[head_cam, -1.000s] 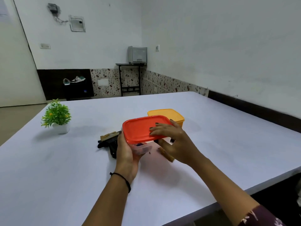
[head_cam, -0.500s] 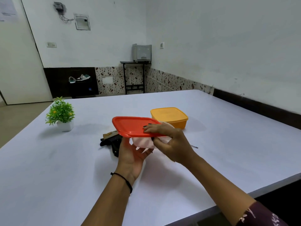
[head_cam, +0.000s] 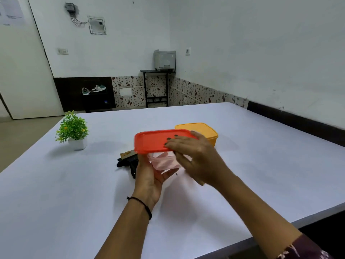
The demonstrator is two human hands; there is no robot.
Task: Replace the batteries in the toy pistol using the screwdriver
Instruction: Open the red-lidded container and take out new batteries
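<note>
The left hand (head_cam: 149, 176) cups the clear container (head_cam: 163, 161) from below while the right hand (head_cam: 196, 156) grips its red lid (head_cam: 155, 140), and the toy pistol (head_cam: 128, 161) lies on the table (head_cam: 56, 193) just beyond the left hand, nearer it, barrel leftward.

White table (head_cam: 242, 165), plant (head_cam: 72, 130), pistol (head_cam: 128, 160), yellow box (head_cam: 203, 130)

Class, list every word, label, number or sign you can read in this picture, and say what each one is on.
None can be read.
Papers on the door: print too small and blurred.
Toy pistol: tan part bears a mark, too blurred to read.
Red lid, yellow box, printer: no text visible.
</note>
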